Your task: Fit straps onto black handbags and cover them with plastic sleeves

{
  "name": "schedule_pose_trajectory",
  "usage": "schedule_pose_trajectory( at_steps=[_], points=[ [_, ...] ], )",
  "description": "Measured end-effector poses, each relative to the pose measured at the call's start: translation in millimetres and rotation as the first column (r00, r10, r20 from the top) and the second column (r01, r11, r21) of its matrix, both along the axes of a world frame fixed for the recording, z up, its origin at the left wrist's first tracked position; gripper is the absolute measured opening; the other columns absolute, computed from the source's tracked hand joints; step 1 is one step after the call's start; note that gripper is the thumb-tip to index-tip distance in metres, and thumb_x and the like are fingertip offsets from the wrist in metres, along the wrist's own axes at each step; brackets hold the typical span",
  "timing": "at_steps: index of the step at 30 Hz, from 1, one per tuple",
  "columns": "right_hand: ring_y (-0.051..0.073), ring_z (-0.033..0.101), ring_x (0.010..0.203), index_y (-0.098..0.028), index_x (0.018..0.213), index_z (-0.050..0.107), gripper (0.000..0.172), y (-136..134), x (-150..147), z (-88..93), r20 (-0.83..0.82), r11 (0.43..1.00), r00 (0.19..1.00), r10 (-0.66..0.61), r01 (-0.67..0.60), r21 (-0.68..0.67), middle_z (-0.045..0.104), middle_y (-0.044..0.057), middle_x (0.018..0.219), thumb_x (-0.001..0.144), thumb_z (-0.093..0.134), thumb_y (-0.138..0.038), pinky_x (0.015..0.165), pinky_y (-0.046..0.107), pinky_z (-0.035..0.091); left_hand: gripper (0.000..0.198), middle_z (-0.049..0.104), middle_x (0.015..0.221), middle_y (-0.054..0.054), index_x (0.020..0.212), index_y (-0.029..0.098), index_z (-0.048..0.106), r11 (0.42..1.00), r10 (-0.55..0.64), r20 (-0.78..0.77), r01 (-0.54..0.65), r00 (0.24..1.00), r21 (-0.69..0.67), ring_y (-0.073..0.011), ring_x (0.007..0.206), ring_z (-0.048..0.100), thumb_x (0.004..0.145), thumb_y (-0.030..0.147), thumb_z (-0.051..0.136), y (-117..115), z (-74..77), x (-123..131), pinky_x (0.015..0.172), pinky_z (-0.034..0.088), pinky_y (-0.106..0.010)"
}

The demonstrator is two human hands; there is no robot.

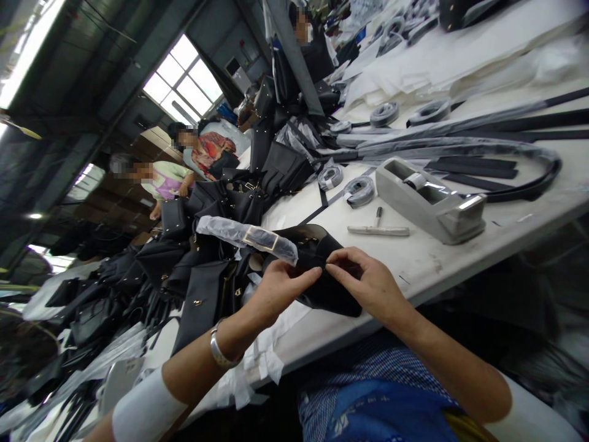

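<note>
A: Where is the bag being handled?
B: The smooth black bag with a rounded, open mouth (334, 299) is in front of the wearer, over the near edge of the long white worktop (427, 269). It lies tilted; whether its base touches the surface, I can't tell.

A: And the hands?
B: The bare left hand (278, 288), with a silver bangle (218, 347) at the wrist, comes in from the bag's 8 o'clock. Its grip is closed on the bag, thumb pressed along the edge, the other fingers mostly hidden. The bare right hand (370, 279) is at 4 o'clock, its grip pinching the same edge between thumb and forefinger. The thumbs nearly meet; whatever small part sits between them is too small to make out.

A: What's that pale strip?
B: A strap wrapped in clear plastic, with a rectangular gold-coloured buckle (261, 239), toward 10 o'clock, its near end just above the left hand. I can't tell whether it is joined to the bag.

A: Anything else close by?
B: At 2 o'clock, a T-shaped metal tool (378, 231), and beyond it a grey, wedge-shaped tape dispenser (414, 205). At 1 o'clock, a plastic-wrapped grey coil (360, 196).

A: Toward 9 o'clock?
B: Heaped black bags with gold-coloured fittings (202, 301). Two co-workers are farther off at 10 to 11 o'clock.
</note>
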State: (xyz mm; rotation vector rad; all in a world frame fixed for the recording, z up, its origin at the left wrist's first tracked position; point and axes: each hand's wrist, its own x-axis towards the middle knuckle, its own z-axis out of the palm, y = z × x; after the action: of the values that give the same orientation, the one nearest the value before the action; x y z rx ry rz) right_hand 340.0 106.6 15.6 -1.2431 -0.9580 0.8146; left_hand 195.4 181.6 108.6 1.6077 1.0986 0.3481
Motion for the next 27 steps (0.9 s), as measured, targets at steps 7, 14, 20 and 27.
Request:
schedule_pose_trajectory(
  at_steps=[7, 14, 20, 27],
  points=[
    [0.017, 0.065, 0.075, -0.021, 0.086, 0.07, 0.013, 4, 0, -5.8, -0.089, 0.998, 0.994, 0.063, -0.064, -0.01, 0.07, -0.001, 0.078, 0.084, 0.069, -0.034, 0.072, 0.029, 0.05, 0.023, 0.076, 0.092, -0.006, 0.094, 0.013, 0.072, 0.996, 0.084, 0.011, -0.084, 0.996, 0.04, -0.0218, 0.087, 0.069, 0.075, 0.025, 0.075, -2, -10.4, 4, 0.077, 0.053, -0.029],
    [0.024, 0.065, 0.104, -0.02, 0.109, 0.072, 0.026, 18, 62, -29.4, 0.587, 0.992, 0.802, -0.109, 0.126, 0.012, 0.073, 0.009, 0.111, 0.098, 0.052, -0.033, 0.093, 0.036, 0.049, 0.024, 0.075, 0.093, -0.007, 0.095, 0.014, 0.071, 0.997, 0.078, 0.027, -0.078, 0.997, 0.01, -0.0226, 0.089, 0.068, 0.075, 0.029, 0.075, -10, -4.5, 5, 0.08, 0.052, -0.031],
    [0.031, 0.056, 0.106, -0.016, 0.094, 0.072, 0.011, 56, 101, -58.3, 0.868, 0.98, 0.496, -0.002, 0.174, -0.098, 0.071, 0.017, 0.103, 0.083, 0.071, -0.017, 0.087, 0.038, 0.047, 0.023, 0.073, 0.086, -0.008, 0.089, 0.012, 0.071, 0.998, 0.057, -0.002, -0.057, 0.998, 0.033, -0.0239, 0.086, 0.068, 0.075, 0.03, 0.074, -9, -2.5, 3, 0.079, 0.051, -0.033],
    [0.029, 0.062, 0.096, -0.015, 0.089, 0.063, 0.019, 51, 107, -44.5, 0.859, 0.959, 0.506, -0.085, 0.275, -0.067, 0.068, 0.016, 0.097, 0.094, 0.056, -0.032, 0.078, 0.038, 0.052, 0.024, 0.073, 0.091, -0.007, 0.092, 0.012, 0.07, 0.995, 0.027, 0.003, -0.028, 1.0, 0.093, -0.023, 0.087, 0.067, 0.076, 0.029, 0.071, -7, -6.9, -1, 0.078, 0.051, -0.033]
  ],
)
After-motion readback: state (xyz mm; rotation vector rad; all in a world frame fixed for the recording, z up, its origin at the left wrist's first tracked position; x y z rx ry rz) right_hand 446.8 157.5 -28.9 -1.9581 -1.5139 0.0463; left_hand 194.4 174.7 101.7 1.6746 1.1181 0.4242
